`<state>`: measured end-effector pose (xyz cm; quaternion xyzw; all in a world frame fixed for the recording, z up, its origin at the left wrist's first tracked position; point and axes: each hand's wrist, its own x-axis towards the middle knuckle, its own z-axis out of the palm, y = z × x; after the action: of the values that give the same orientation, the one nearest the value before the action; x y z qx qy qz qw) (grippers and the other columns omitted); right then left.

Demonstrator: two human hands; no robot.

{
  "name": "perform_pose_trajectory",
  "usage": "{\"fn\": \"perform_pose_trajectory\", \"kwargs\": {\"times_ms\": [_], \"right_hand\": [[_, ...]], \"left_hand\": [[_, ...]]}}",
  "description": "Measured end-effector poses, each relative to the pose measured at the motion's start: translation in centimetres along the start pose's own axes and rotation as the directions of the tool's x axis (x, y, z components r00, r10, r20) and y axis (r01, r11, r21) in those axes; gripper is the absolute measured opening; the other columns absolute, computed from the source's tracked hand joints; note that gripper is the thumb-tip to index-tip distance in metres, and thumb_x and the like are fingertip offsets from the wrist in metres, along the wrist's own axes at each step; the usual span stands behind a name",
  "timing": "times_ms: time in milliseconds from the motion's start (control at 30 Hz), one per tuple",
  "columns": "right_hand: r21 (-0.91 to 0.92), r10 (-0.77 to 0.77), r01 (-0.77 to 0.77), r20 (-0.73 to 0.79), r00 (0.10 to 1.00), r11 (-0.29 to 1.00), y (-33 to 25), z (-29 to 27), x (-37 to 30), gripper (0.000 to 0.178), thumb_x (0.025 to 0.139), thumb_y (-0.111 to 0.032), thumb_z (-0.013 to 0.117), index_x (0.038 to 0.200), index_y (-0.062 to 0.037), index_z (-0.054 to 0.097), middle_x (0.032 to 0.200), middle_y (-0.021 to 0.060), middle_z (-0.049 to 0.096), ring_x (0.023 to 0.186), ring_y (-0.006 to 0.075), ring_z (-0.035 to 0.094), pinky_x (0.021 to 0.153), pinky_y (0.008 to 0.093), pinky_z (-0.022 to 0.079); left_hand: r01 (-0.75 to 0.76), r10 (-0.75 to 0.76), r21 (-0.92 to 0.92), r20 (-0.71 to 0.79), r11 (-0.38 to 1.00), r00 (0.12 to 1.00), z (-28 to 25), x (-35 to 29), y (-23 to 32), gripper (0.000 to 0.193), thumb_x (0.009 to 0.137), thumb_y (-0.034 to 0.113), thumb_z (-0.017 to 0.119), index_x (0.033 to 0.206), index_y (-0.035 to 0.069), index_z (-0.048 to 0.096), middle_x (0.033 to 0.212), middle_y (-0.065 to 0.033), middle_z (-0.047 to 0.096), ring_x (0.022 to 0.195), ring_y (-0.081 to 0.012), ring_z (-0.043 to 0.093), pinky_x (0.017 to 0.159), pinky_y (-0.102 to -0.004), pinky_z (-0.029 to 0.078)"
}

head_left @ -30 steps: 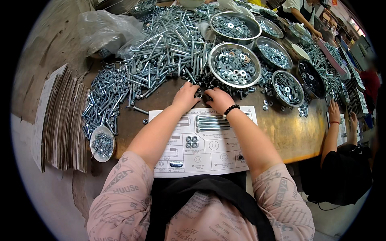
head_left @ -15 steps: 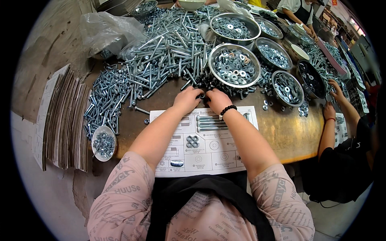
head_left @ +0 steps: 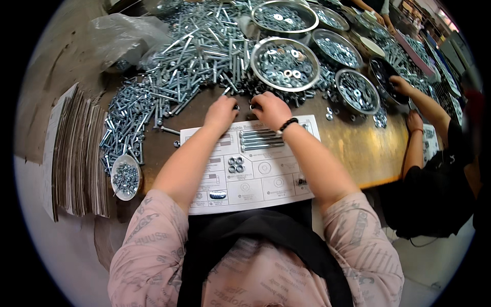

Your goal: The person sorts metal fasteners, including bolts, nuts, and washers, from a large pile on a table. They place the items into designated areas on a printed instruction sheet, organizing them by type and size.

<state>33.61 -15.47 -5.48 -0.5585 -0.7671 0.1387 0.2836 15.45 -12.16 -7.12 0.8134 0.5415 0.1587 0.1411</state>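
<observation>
My left hand (head_left: 221,113) is closed at the top edge of a printed sheet (head_left: 215,153), with a small dark piece at its fingertips. Close beside it my right hand (head_left: 272,110), a black bead bracelet on the wrist, curls around another small dark piece. Both pieces are too small and covered to name. Just beyond the fingers lies a heap of dark bolts (head_left: 255,88). On the sheet, several long bolts (head_left: 261,139) lie in a row, partly beside my right forearm. Several nuts (head_left: 236,165) and a shiny metal piece (head_left: 218,195) rest in printed boxes below.
A large pile of silver bolts (head_left: 184,66) covers the table's far left. Steel bowls of washers (head_left: 285,66) stand at the back right. A white bowl of nuts (head_left: 126,178) and stacked cardboard sheets (head_left: 76,153) are at left. A co-worker's hand (head_left: 401,86) reaches into a black bowl (head_left: 386,79).
My hands have drawn back slightly from the dark bolts and moved a little apart. The co-worker's far hand has moved into the black bowl. The whole view has shifted.
</observation>
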Motion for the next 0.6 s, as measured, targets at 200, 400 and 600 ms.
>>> {"fn": "perform_pose_trajectory", "kwargs": {"times_ms": [200,400,600], "right_hand": [[0.129,0.084,-0.123,0.269,0.959,0.984,1.5,-8.6,-10.3,0.019,0.073,-0.014,0.063,0.09,-0.0062,0.06,0.084,0.0111,0.058,0.079,0.0263,0.057,0.071,0.0359,0.046],[-0.058,0.238,-0.233,0.343,0.909,0.971,2.5,-11.3,-17.2,0.019,0.072,-0.01,0.063,0.09,-0.007,0.061,0.086,0.0105,0.059,0.082,0.0273,0.058,0.072,0.0354,0.047],[0.059,0.236,-0.256,0.235,0.943,0.965,3.3,-10.3,-18.9,0.019,0.073,-0.008,0.062,0.091,-0.0069,0.063,0.086,0.0105,0.06,0.082,0.0274,0.058,0.072,0.0355,0.047]], "left_hand": [[-0.137,0.164,-0.327,0.059,0.935,0.985,-2.1,-3.2,6.8,0.024,0.073,0.016,0.065,0.094,0.006,0.061,0.087,-0.0117,0.056,0.084,-0.0296,0.055,0.074,-0.0371,0.045],[-0.327,0.44,-0.385,0.256,0.863,0.861,2.0,-8.1,13.6,0.021,0.073,0.017,0.064,0.092,0.007,0.06,0.088,-0.0117,0.054,0.085,-0.0296,0.056,0.074,-0.0384,0.046],[-0.285,0.421,-0.389,0.329,0.876,0.845,4.3,-8.9,15.1,0.022,0.079,0.014,0.057,0.1,0.007,0.06,0.092,-0.0115,0.055,0.091,-0.0286,0.055,0.079,-0.0359,0.045]]}}
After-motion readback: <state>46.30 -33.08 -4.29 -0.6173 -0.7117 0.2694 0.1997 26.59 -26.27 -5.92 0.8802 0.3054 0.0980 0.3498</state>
